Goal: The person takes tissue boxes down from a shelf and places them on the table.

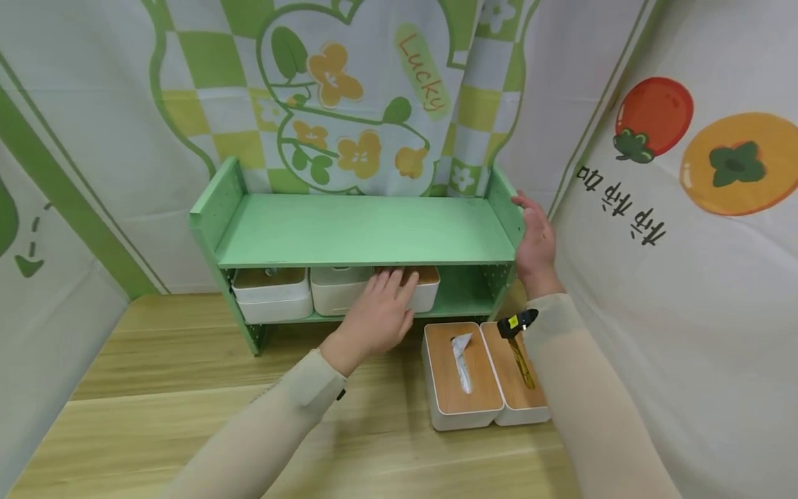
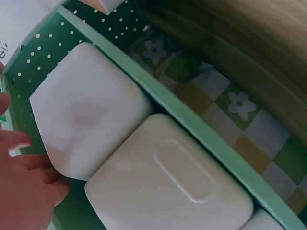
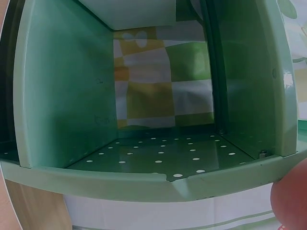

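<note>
A light green shelf (image 1: 368, 229) stands on the table, with white boxes in its lower level. My left hand (image 1: 378, 312) reaches to the front of the rightmost box (image 1: 426, 291), fingers extended over its wood-look lid. In the left wrist view, the fingers of that hand (image 2: 29, 187) are at the corner of the same white box (image 2: 86, 110). My right hand (image 1: 537, 242) rests along the outer face of the shelf's right side panel (image 1: 503, 208). A fingertip (image 3: 291, 196) shows by the panel's edge in the right wrist view.
A middle box (image 1: 337, 294) and a stacked pair on the left (image 1: 274, 305) share the lower level. Two wood-lidded boxes, a tissue box (image 1: 445, 374) and one beside it (image 1: 508, 357), stand on the table in front. Printed cloth (image 1: 368, 90) hangs behind.
</note>
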`<state>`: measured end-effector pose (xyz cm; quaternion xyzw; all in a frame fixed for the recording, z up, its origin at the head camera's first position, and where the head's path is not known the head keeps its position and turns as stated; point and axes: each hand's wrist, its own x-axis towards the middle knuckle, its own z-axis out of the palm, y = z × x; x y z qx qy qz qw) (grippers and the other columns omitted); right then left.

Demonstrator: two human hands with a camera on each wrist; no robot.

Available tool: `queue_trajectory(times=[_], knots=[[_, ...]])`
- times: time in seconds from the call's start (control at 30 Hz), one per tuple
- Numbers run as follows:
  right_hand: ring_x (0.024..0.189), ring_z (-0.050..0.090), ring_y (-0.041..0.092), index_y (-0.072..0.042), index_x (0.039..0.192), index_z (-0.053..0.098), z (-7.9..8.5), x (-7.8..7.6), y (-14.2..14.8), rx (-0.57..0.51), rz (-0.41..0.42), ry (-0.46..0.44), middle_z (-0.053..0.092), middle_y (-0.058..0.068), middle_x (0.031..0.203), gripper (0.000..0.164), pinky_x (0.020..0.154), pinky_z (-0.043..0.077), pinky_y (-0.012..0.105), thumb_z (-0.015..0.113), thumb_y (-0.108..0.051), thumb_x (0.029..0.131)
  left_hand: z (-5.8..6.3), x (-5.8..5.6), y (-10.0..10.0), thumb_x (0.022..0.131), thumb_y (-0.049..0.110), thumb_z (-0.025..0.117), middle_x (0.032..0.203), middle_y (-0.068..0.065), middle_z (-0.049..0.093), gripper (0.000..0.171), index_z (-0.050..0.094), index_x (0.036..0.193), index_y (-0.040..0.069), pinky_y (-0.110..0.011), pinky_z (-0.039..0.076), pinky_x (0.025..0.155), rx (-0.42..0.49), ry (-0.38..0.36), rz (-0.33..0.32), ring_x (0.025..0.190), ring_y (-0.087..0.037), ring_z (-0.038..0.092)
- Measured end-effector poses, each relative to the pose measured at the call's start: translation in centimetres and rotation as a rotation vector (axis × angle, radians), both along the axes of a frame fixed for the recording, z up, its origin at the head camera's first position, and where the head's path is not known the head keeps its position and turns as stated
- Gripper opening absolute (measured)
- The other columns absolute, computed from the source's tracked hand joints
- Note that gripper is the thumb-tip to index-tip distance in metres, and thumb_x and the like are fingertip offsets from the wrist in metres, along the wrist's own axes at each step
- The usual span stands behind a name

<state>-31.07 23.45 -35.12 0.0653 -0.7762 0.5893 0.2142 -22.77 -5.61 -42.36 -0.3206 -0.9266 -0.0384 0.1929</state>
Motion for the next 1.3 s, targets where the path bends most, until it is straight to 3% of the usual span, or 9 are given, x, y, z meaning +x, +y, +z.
queue_trajectory(times=[0.2,0.4,0.63,0.73,0.87,1.03,1.2,1.3], knots=[[0.142,0.023,0.006,-0.028,0.138,0.056,-0.1,-0.2,0.0,0.013,-0.013,0.007,0.037,-0.025,0.151,0.048,0.117,0.008,0.046,0.026,-0.048,0.107,0.3,-0.7,0.4,0.1,0.028,0.055,0.131,-0.021,0.053,0.057,0.041,0.153,0.013,-0.05,0.036,0.105,-0.047,-0.077,0.057,0.119,-0.037,0.049],[0.143,0.021,0.007,-0.024,0.139,0.055,0.2,0.1,-0.2,0.002,-0.009,-0.012,0.036,-0.024,0.152,0.047,0.117,0.007,0.048,0.025,-0.043,0.109,0.5,-0.5,0.2,0.097,0.023,0.055,0.127,-0.021,0.057,0.049,0.051,0.146,0.013,-0.049,0.039,0.103,-0.045,-0.042,0.05,0.117,-0.037,0.052],[0.144,0.021,0.009,-0.016,0.14,0.055,1.9,2.4,-1.4,-0.004,0.001,0.0,0.037,-0.019,0.154,0.047,0.117,0.008,0.045,0.024,-0.035,0.11,0.9,-0.4,0.4,0.095,0.021,0.055,0.117,-0.022,0.06,0.041,0.059,0.135,0.014,-0.051,0.043,0.098,-0.011,-0.011,0.017,0.109,-0.039,0.055],[0.144,0.021,0.01,-0.013,0.14,0.054,2.2,2.8,-1.7,-0.011,0.009,0.01,0.037,-0.017,0.154,0.047,0.117,0.008,0.044,0.024,-0.034,0.11,1.0,-1.0,0.7,0.1,0.028,0.052,0.114,-0.019,0.06,0.045,0.053,0.144,0.02,-0.049,0.045,0.092,-0.013,-0.065,0.046,0.102,-0.035,0.056],[0.144,0.021,0.011,-0.012,0.141,0.053,2.1,2.9,-1.7,-0.002,0.005,0.006,0.037,-0.017,0.155,0.047,0.117,0.008,0.045,0.025,-0.034,0.11,1.1,-1.8,1.2,0.106,0.043,0.039,0.115,-0.016,0.059,0.052,0.035,0.157,0.03,-0.049,0.045,0.089,-0.084,-0.182,0.103,0.1,-0.032,0.056],[0.144,0.022,0.011,-0.012,0.141,0.053,1.1,1.8,-1.1,0.003,-0.003,0.02,0.037,-0.015,0.155,0.048,0.117,0.009,0.045,0.025,-0.036,0.11,1.3,-2.1,1.6,0.108,0.044,0.034,0.112,-0.014,0.062,0.049,0.036,0.156,0.033,-0.049,0.047,0.087,-0.136,-0.232,0.118,0.1,-0.032,0.058],[0.143,0.022,0.008,-0.019,0.14,0.055,-0.3,0.2,-0.3,0.01,-0.011,0.049,0.037,-0.019,0.154,0.05,0.117,0.009,0.045,0.025,-0.045,0.109,1.4,-1.7,1.8,0.108,0.038,0.038,0.102,-0.011,0.062,0.047,0.038,0.155,0.034,-0.044,0.048,0.081,-0.155,-0.187,0.122,0.093,-0.029,0.057],[0.143,0.022,0.008,-0.021,0.14,0.055,-0.5,-0.1,-0.2,0.018,-0.011,0.068,0.037,-0.02,0.153,0.052,0.117,0.008,0.044,0.025,-0.048,0.108,1.4,-1.1,1.9,0.108,0.037,0.038,0.107,-0.013,0.061,0.047,0.036,0.155,0.036,-0.044,0.046,0.086,-0.17,-0.167,0.125,0.098,-0.03,0.055]])
